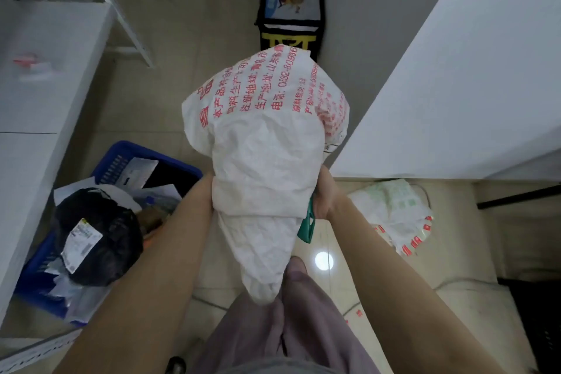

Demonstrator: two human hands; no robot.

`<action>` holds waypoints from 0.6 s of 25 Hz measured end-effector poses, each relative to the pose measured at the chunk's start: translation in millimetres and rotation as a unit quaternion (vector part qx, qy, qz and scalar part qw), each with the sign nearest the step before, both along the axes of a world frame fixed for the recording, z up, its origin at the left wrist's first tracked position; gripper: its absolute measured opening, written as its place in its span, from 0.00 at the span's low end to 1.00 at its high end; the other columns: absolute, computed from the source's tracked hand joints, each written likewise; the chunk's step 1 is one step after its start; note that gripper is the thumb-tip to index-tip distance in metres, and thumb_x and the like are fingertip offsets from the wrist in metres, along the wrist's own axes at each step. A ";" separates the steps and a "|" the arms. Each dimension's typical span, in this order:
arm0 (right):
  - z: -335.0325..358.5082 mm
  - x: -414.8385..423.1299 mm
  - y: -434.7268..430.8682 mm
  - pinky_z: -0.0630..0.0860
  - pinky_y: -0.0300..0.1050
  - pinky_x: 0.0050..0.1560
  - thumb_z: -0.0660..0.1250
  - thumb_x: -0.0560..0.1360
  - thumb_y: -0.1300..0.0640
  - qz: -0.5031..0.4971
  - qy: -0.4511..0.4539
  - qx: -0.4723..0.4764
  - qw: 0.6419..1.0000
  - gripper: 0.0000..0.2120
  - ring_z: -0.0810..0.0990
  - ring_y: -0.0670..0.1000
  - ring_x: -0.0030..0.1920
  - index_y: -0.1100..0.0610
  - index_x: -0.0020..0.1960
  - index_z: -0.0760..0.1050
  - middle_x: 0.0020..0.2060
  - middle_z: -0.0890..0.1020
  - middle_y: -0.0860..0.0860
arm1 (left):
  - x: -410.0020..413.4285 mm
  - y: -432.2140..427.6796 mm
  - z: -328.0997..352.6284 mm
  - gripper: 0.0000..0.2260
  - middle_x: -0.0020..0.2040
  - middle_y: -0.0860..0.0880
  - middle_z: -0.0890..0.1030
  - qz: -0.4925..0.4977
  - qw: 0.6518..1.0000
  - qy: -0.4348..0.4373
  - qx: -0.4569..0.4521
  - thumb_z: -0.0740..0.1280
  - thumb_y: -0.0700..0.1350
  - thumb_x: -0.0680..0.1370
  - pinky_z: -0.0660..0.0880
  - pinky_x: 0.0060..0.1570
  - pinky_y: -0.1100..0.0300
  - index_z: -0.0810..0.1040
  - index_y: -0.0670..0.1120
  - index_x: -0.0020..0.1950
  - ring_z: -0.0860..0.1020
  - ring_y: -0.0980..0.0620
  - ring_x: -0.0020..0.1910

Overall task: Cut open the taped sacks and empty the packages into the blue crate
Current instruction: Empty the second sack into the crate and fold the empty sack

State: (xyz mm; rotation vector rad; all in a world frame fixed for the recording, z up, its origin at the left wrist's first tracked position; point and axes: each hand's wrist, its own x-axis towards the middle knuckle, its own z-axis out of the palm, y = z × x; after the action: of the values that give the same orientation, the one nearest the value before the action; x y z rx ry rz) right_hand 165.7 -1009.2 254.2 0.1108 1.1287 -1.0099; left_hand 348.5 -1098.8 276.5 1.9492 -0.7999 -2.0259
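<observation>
Emptying step, I reckon: my right hand (326, 196) grips white red-printed woven sack (267, 136) plus green-handled tool (306, 228); left hand (208, 187) behind sack (grip: can't tell). Next: swing over blue plastic crate (121, 155), tip.

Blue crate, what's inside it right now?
In the blue crate: a black bag with a white label, plus white and grey mail packets. Whatever lies under them is covered, and a forearm hides one edge.
</observation>
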 end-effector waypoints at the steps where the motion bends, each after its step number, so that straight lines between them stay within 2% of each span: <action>1: 3.6 0.4 3.6 0.78 0.47 0.46 0.61 0.73 0.34 -0.004 -0.004 -0.005 1.000 0.27 0.84 0.55 0.42 0.56 0.52 0.81 0.47 0.85 0.54 | -3.0 4.5 3.1 0.21 0.71 0.39 0.66 -0.006 0.999 0.007 0.045 0.56 0.48 0.82 0.68 0.60 0.55 0.64 0.36 0.71 0.71 0.43 0.63; 2: 1.2 -1.1 8.5 0.77 0.47 0.50 0.62 0.72 0.32 -0.018 -0.005 -0.011 1.000 0.29 0.83 0.57 0.46 0.55 0.56 0.81 0.51 0.84 0.55 | -3.4 4.4 -1.8 0.23 0.67 0.35 0.69 -0.023 0.997 0.016 0.074 0.62 0.49 0.79 0.68 0.60 0.59 0.68 0.33 0.67 0.72 0.45 0.63; 3: 4.2 -2.6 15.2 0.73 0.47 0.53 0.65 0.69 0.30 -0.034 -0.013 -0.025 0.999 0.33 0.80 0.59 0.50 0.55 0.60 0.79 0.56 0.81 0.56 | -3.5 8.1 3.9 0.22 0.57 0.32 0.76 -0.078 0.992 0.018 0.094 0.71 0.48 0.74 0.72 0.53 0.66 0.76 0.30 0.56 0.78 0.48 0.56; 4: 0.8 -7.5 20.4 0.69 0.47 0.50 0.68 0.66 0.30 -0.048 -0.013 -0.033 0.998 0.35 0.76 0.60 0.48 0.56 0.61 0.78 0.58 0.79 0.57 | -4.8 12.7 -3.3 0.16 0.44 0.33 0.78 -0.116 0.986 0.006 0.119 0.75 0.45 0.70 0.74 0.37 0.71 0.79 0.32 0.41 0.80 0.50 0.42; 5: 5.1 -13.5 26.7 0.67 0.45 0.44 0.69 0.65 0.31 -0.054 -0.010 -0.048 0.997 0.33 0.73 0.59 0.42 0.56 0.57 0.79 0.52 0.79 0.57 | -9.1 19.2 -4.6 0.12 0.37 0.39 0.75 -0.133 0.983 -0.008 0.125 0.71 0.43 0.74 0.72 0.25 0.70 0.78 0.37 0.34 0.77 0.50 0.32; 6: 8.8 -22.5 32.2 0.65 0.42 0.36 0.69 0.67 0.34 -0.059 -0.017 -0.060 0.996 0.27 0.71 0.55 0.33 0.57 0.50 0.79 0.42 0.78 0.54 | -15.2 25.6 -5.8 0.15 0.37 0.43 0.72 -0.123 0.986 0.002 0.110 0.62 0.42 0.80 0.72 0.22 0.69 0.77 0.39 0.34 0.75 0.49 0.30; 7: 11.7 -36.1 41.1 0.64 0.38 0.28 0.67 0.69 0.37 -0.064 -0.008 -0.066 0.996 0.21 0.69 0.50 0.26 0.56 0.42 0.77 0.33 0.76 0.52 | -25.0 31.0 -8.3 0.16 0.41 0.44 0.72 -0.089 0.992 0.023 0.081 0.55 0.43 0.83 0.75 0.30 0.67 0.77 0.39 0.42 0.75 0.48 0.35; 8: 11.8 -51.1 51.9 0.62 0.35 0.22 0.66 0.71 0.39 -0.071 0.010 -0.056 0.996 0.19 0.67 0.47 0.20 0.55 0.37 0.76 0.27 0.74 0.50 | -35.1 33.0 -11.0 0.15 0.48 0.43 0.75 -0.052 0.997 0.043 0.048 0.51 0.45 0.83 0.76 0.43 0.64 0.75 0.39 0.53 0.77 0.46 0.45; 9: 15.6 -64.8 64.7 0.60 0.34 0.20 0.65 0.73 0.40 -0.078 0.033 -0.041 0.996 0.19 0.65 0.46 0.18 0.54 0.33 0.75 0.24 0.72 0.48 | -46.6 32.8 -15.9 0.18 0.57 0.43 0.75 -0.024 0.998 0.058 0.024 0.49 0.49 0.83 0.73 0.56 0.58 0.71 0.40 0.64 0.74 0.42 0.57; 10: 12.0 -78.2 79.1 0.60 0.35 0.20 0.65 0.73 0.39 -0.088 0.053 -0.034 0.994 0.20 0.65 0.46 0.19 0.54 0.32 0.74 0.25 0.72 0.48 | -61.8 33.0 -18.9 0.22 0.64 0.44 0.72 -0.003 0.997 0.078 0.004 0.47 0.53 0.83 0.69 0.62 0.54 0.67 0.42 0.69 0.71 0.42 0.64; 12: 3.2 -94.2 102.3 0.67 0.39 0.28 0.67 0.70 0.35 -0.114 0.065 -0.030 0.991 0.20 0.70 0.49 0.26 0.53 0.39 0.77 0.33 0.76 0.50 | -90.5 41.2 -13.0 0.23 0.66 0.46 0.72 -0.028 0.994 0.090 -0.061 0.44 0.53 0.83 0.69 0.59 0.54 0.68 0.43 0.69 0.71 0.47 0.64; 13: 2.1 -94.6 110.5 0.72 0.42 0.36 0.67 0.70 0.35 -0.132 0.066 -0.022 0.989 0.21 0.76 0.52 0.34 0.53 0.45 0.79 0.40 0.80 0.53 | -102.4 48.2 -12.2 0.23 0.63 0.48 0.73 -0.051 0.991 0.098 -0.072 0.45 0.53 0.83 0.70 0.56 0.56 0.69 0.43 0.68 0.72 0.48 0.61; 15: -3.2 -90.5 124.0 0.76 0.48 0.52 0.64 0.71 0.35 -0.171 0.039 -0.013 0.984 0.26 0.81 0.55 0.49 0.54 0.56 0.80 0.52 0.83 0.54 | -124.0 69.1 -10.9 0.21 0.57 0.49 0.77 -0.103 0.985 0.132 -0.034 0.48 0.56 0.82 0.72 0.52 0.58 0.72 0.45 0.63 0.75 0.50 0.55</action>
State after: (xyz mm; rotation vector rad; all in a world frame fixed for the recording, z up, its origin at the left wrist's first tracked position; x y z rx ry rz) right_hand 75.3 -885.2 251.0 0.2532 1.1912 -1.3421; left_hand 224.6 -1029.7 265.6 1.5732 -1.0221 -2.2779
